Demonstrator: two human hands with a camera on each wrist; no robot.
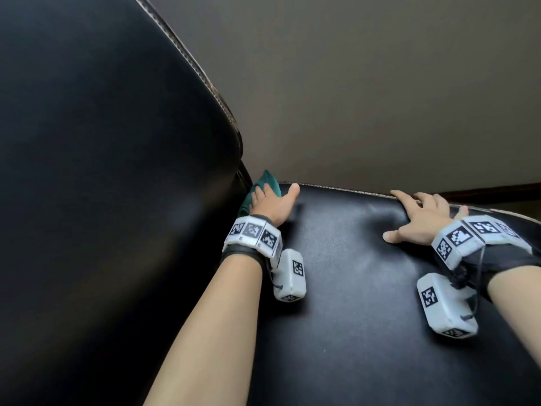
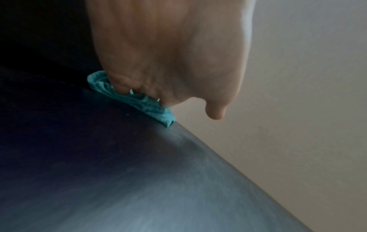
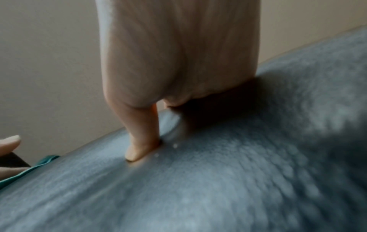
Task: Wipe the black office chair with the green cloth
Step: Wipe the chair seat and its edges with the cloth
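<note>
Both forearms filled the lower frame; the left hand [image 1: 270, 202] pressed the green cloth [image 1: 265, 183] into the black office chair [image 1: 351, 288] seat's back crease, its grip flat. The right hand [image 1: 421, 221] lay open, bracing the seat edge at right. Firm, overlapping strokes outward from the crease would likely serve best.

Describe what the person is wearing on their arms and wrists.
Both forearms are bare, no sleeves. Each wrist carries a dark strap with a band of white blocks printed with black-and-white square markers, plus a hanging white camera box on a thin black cable.

At nine o'clock we meet the tall black leather backrest [image 1: 102, 171], walling that side. Our left hand [image 1: 270, 202] fills the corner. Between both hands, the glossy black seat cushion [image 1: 345, 259] lies open.
</note>
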